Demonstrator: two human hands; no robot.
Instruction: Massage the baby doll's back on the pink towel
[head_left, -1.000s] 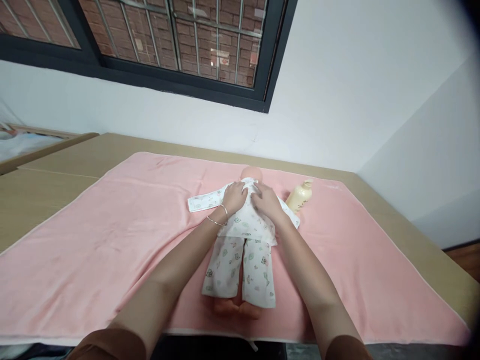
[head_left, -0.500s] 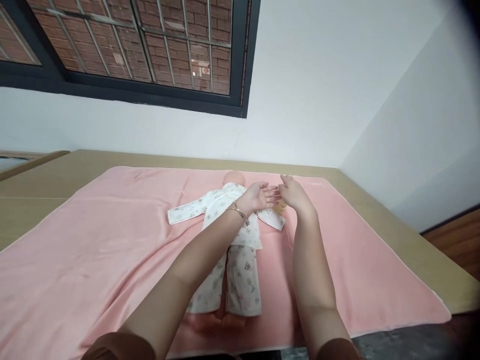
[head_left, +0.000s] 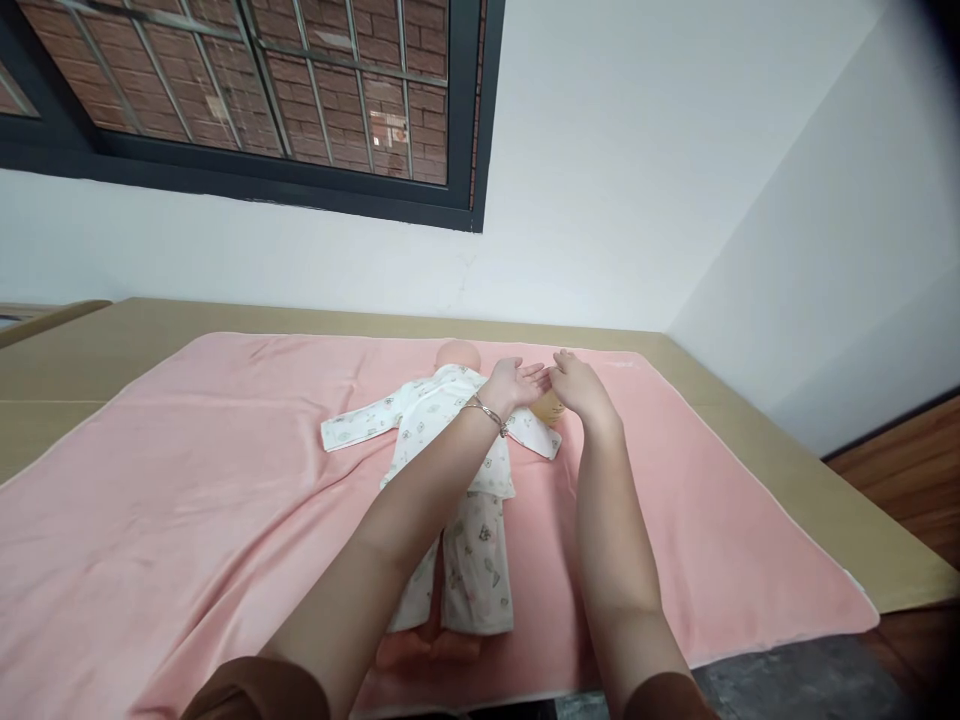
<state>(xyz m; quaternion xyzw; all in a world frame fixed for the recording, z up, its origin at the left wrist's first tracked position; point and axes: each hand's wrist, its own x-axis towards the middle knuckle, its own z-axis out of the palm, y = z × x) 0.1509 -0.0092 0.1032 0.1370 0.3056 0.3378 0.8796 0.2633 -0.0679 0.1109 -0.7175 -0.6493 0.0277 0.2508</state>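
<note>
A baby doll (head_left: 458, 355) lies on its back on a pink blanket (head_left: 247, 440), its head toward the wall. It wears a white patterned top (head_left: 431, 415) with the sleeves spread, and matching trousers (head_left: 478, 570). Above its chest and one sleeve, my left hand (head_left: 517, 382) is turned palm up, fingers stretched out and empty. My right hand (head_left: 583, 388) faces it, back toward me, thumb apart, with nothing visible in it. Their fingertips nearly meet; whether they touch I cannot tell. Just beneath the hands sits a rounded yellow thing (head_left: 549, 408), partly hidden.
The blanket covers most of a tan table (head_left: 795, 460), which stands against a white wall (head_left: 600, 200). A dark-framed window (head_left: 300, 185) with bars is above. Brown wood panelling (head_left: 915, 460) is at the right, and grey floor shows beyond the near edge.
The view has shifted slightly, so the doll and blanket appear further left. My left forearm has moved a little right across the doll. More of the yellow thing shows between the hands.
</note>
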